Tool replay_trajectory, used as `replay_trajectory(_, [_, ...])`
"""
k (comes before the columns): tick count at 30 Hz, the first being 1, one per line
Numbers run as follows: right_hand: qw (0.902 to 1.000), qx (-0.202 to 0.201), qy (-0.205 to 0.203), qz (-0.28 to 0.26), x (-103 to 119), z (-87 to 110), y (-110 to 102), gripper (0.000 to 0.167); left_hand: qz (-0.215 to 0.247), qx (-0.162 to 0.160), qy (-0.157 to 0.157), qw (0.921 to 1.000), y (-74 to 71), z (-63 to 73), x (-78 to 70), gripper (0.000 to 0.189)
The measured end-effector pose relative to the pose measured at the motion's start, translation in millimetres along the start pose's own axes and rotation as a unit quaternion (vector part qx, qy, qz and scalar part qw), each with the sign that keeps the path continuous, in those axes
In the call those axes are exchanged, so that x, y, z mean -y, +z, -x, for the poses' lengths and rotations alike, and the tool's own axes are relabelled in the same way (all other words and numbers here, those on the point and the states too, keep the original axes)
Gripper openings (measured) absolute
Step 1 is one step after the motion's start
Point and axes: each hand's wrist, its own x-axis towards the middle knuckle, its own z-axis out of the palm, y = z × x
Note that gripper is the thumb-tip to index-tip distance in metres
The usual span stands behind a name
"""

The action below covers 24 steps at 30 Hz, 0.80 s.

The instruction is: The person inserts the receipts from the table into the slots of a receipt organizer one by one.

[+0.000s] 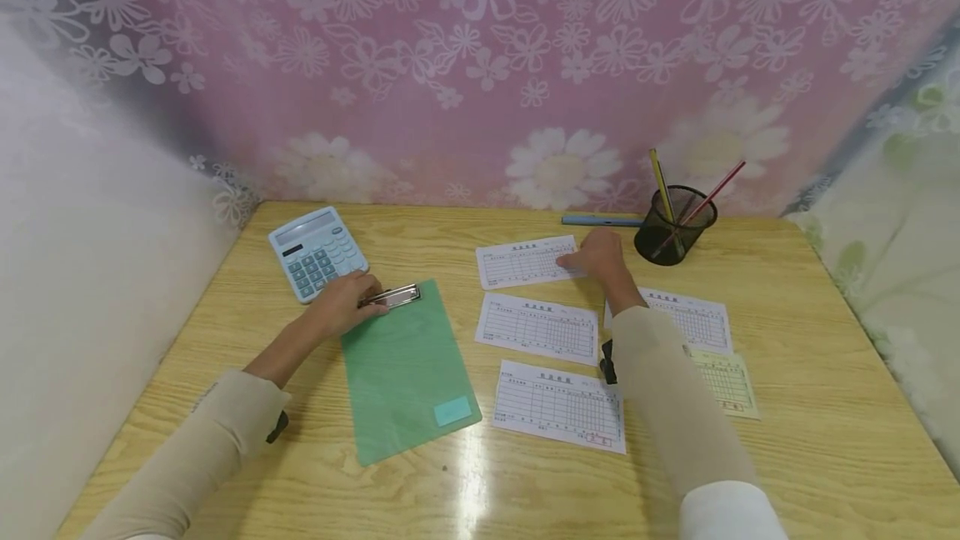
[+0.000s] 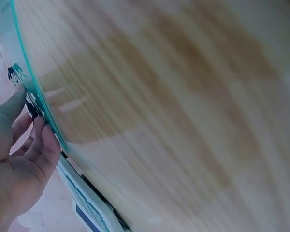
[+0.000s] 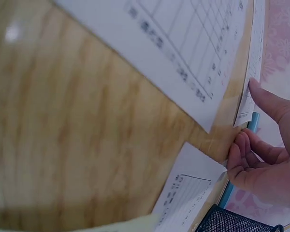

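A green clipboard [image 1: 408, 373] with a metal clip [image 1: 400, 297] and a small blue label lies on the table. My left hand [image 1: 345, 304] is at its top left corner, thumb and fingers pinching the board by the clip; the left wrist view shows this hand [image 2: 26, 145] at the green edge. At the back, my right hand [image 1: 600, 261] is over the right end of a white printed slip [image 1: 525, 263]. Its thumb touches the slip, while the other fingers, loosely bent, rest just past the slip's end in the right wrist view.
Two white slips [image 1: 537, 328] [image 1: 558, 405] lie nearer, one with a red stamp. Another white slip [image 1: 693, 319] and a yellow slip [image 1: 723, 382] are partly behind my right sleeve. A calculator [image 1: 318, 252], a blue pen [image 1: 600, 221] and a mesh pencil cup [image 1: 660, 242] stand around the back.
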Motion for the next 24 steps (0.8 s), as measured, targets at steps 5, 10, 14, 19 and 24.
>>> replay_trajectory(5, [0.9999, -0.006, 0.002, 0.011, 0, -0.3, 0, 0.050, 0.000, -0.004, 0.011, 0.9999, 0.7, -0.6, 0.0, 0.032])
replay_trajectory(10, [0.9995, 0.012, -0.011, 0.027, -1, -4.9, 2, 0.053, -0.001, -0.003, 0.013, 0.9999, 3.2, 1.0, 2.0, 0.032])
replay_trajectory(14, [0.9991, 0.024, 0.013, 0.031, 4, -5.0, 2, 0.039, 0.007, -0.003, 0.012, 0.9999, 2.5, 0.9, 0.5, 0.031])
replay_trajectory(19, [0.9972, 0.052, 0.052, 0.015, 11, -2.6, -1, 0.040, 0.007, -0.002, 0.012, 0.9999, 1.7, -0.5, 0.3, 0.032])
replay_trajectory(24, [0.9933, 0.073, 0.009, 0.089, 15, -2.5, -2, 0.036, 0.008, 0.000, 0.011, 0.9999, 1.8, -0.8, 1.1, 0.032])
